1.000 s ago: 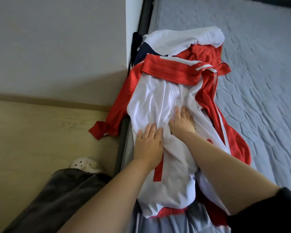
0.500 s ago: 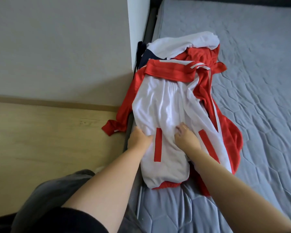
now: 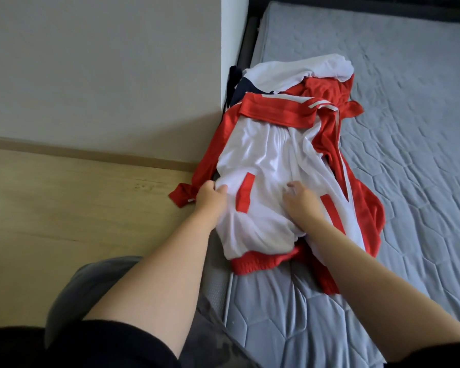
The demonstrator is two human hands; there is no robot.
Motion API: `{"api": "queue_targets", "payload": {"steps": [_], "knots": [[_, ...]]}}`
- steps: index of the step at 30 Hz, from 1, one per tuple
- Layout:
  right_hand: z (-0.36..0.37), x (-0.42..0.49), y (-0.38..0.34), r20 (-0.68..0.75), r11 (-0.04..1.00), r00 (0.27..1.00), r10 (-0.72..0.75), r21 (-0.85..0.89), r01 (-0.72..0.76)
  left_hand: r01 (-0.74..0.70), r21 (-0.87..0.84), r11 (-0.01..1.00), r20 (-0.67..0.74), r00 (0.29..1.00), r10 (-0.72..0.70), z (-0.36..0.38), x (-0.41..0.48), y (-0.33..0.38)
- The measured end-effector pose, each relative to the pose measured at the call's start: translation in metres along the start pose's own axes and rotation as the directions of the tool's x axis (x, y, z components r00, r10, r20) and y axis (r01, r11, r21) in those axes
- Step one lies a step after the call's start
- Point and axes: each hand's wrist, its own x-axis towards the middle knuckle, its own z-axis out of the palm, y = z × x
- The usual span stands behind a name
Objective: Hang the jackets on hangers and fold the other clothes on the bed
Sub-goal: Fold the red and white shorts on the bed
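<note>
Right now a white jacket [image 3: 266, 166] with red sleeves lies front-up along the left edge of the bed [image 3: 409, 128], its red collar [image 3: 276, 111] toward the far end and its red hem [image 3: 263, 264] nearest the person. The left grip [image 3: 210, 201] has its fingers curled round the cloth at the jacket's left side, pinching the white fabric just where it meets the red sleeve [image 3: 182, 199]; that sleeve hangs off the mattress, and its cuff hangs over the wooden floor [image 3: 64, 208]. The right grip [image 3: 302, 208] rests on the white front between two slanted red pocket strips [image 3: 245, 192], fingers bent down into the cloth (whether they hold a fold or only press on it, I cannot tell). Under and beyond the jacket sits a small heap of other clothes: a crumpled red garment [image 3: 327, 94], a white garment [image 3: 298, 73] at the far end, and a dark piece [image 3: 241, 88] tucked against the corner of the pale wall [image 3: 91, 62]. The grey quilted bed cover is wrinkled near the jacket's hem. Both forearms are bare, with black sleeves [image 3: 64, 346] at the bottom edge, and a grey trouser leg [image 3: 85, 288] shows beside the bed.
</note>
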Motion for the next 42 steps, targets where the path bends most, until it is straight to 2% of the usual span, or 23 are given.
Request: {"api": "queue_targets", "payload": {"steps": [2,4,6,7,9,10,12,13,15,17,19,22,24,25,28,30,32,34,37,38,40,41,42], "knots": [[-0.01,-0.008,-0.007,-0.065,0.998,0.997,-0.05,0.028,0.052,0.082,0.016,0.996,-0.182,0.98,-0.078,-0.021,0.01,-0.008],[-0.017,-0.017,-0.013,-0.113,0.992,0.987,-0.11,0.041,0.115,0.125,0.129,0.984,-0.302,0.95,-0.081,-0.035,0.012,-0.015],[-0.021,-0.029,-0.013,-0.169,0.986,0.972,-0.161,0.026,0.167,-0.014,0.341,0.94,-0.289,0.95,0.119,-0.032,0.003,-0.012],[-0.022,-0.035,-0.01,-0.205,0.984,0.964,-0.169,0.014,0.176,-0.153,0.443,0.884,-0.222,0.936,0.273,-0.026,-0.005,-0.009],[-0.023,-0.045,0.001,-0.27,0.989,0.953,-0.141,0.006,0.148,-0.477,0.496,0.726,0.054,0.851,0.522,-0.007,-0.024,-0.005],[-0.024,-0.049,0.008,-0.288,0.994,0.952,-0.1,0.022,0.111,-0.608,0.453,0.652,0.214,0.784,0.582,0.003,-0.035,-0.003],[-0.025,-0.053,0.027,-0.287,0.993,0.957,0.051,0.117,-0.017,-0.765,0.377,0.522,0.447,0.644,0.621,0.022,-0.057,-0.003],[-0.026,-0.054,0.036,-0.269,0.979,0.951,0.15,0.177,-0.104,-0.807,0.385,0.448,0.518,0.591,0.618,0.031,-0.064,-0.005],[-0.03,-0.053,0.055,-0.225,0.926,0.918,0.325,0.271,-0.262,-0.831,0.487,0.271,0.607,0.545,0.578,0.046,-0.072,-0.009],[-0.034,-0.051,0.068,-0.198,0.869,0.867,0.457,0.306,-0.388,-0.801,0.59,0.097,0.653,0.544,0.527,0.052,-0.073,-0.016],[-0.037,-0.045,0.075,-0.158,0.887,0.88,0.447,0.207,-0.413,-0.752,0.66,0.006,0.641,0.566,0.518,0.054,-0.071,-0.022],[-0.049,-0.032,0.081,-0.018,0.925,0.943,0.331,-0.192,-0.328,-0.688,0.726,-0.002,0.588,0.619,0.521,0.055,-0.07,-0.023],[-0.074,-0.02,0.093,-0.078,0.881,0.96,0.268,-0.383,-0.277,-0.656,0.755,0.013,0.556,0.651,0.516,0.056,-0.069,-0.022],[-0.09,-0.015,0.099,-0.157,0.861,0.956,0.248,-0.416,-0.292,-0.64,0.768,0.021,0.542,0.666,0.512,0.056,-0.068,-0.021],[-0.131,-0.003,0.113,-0.469,0.893,0.846,0.253,-0.223,-0.391,-0.609,0.793,0.03,0.514,0.695,0.502,0.057,-0.066,-0.02],[-0.134,-0.002,0.109,-0.555,0.914,0.806,0.204,-0.187,-0.36,-0.609,0.792,0.038,0.515,0.701,0.493,0.059,-0.065,-0.019],[-0.12,-0.006,0.103,-0.425,0.909,0.89,0.163,-0.286,-0.303,-0.606,0.795,0.031,0.528,0.716,0.458,0.062,-0.063,-0.02],[-0.097,-0.015,0.093,-0.183,0.913,0.949,0.257,-0.277,-0.3,-0.597,0.802,0.013,0.539,0.734,0.413,0.064,-0.06,-0.022],[-0.065,-0.036,0.078,0.141,0.879,0.872,0.469,0.028,-0.477,-0.608,0.794,0.017,0.556,0.737,0.385,0.066,-0.057,-0.018],[-0.058,-0.042,0.076,0.215,0.859,0.854,0.474,0.1,-0.502,-0.621,0.782,0.049,0.559,0.734,0.385,0.067,-0.057,-0.016],[-0.047,-0.051,0.078,0.383,0.809,0.827,0.411,0.266,-0.525,-0.614,0.715,0.335,0.497,0.783,0.374,0.064,-0.057,-0.01],[-0.046,-0.056,0.078,0.457,0.731,0.813,0.361,0.403,-0.551,-0.597,0.647,0.475,0.478,0.802,0.357,0.06,-0.056,-0.006],[-0.048,-0.059,0.079,0.501,0.609,0.803,0.323,0.539,-0.581,-0.605,0.581,0.545,0.494,0.794,0.355,0.054,-0.054,-0.001]]}}
